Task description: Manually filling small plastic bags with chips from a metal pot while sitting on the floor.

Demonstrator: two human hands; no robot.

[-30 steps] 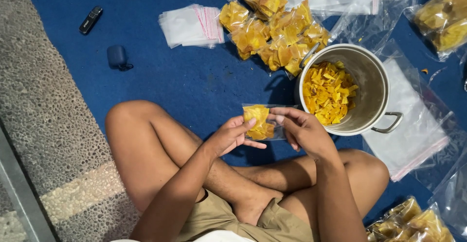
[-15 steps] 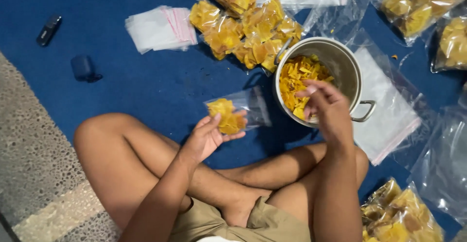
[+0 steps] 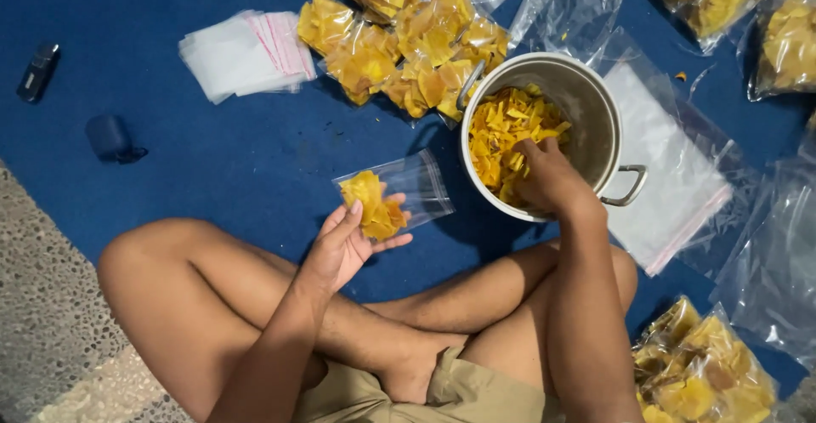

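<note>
Down into the metal pot (image 3: 595, 108) goes our right hand (image 3: 548, 181), now buried among the yellow chips (image 3: 501, 130) where half a second ago it was only hovering at the rim; its fingers are curling into the heap, though we cannot tell what they are gripping. We are sitting cross-legged on the blue mat (image 3: 212, 151), the pot standing just ahead of our right knee. Beyond it, filled chip bags (image 3: 408, 49) are piling against its far side, and flat empty bags (image 3: 242, 53) are lying to the left. Our left hand (image 3: 344, 249) is holding up the small clear bag (image 3: 391, 198), partly filled with chips, fingers pinching its lower end, mouth pointing toward the pot.
</note>
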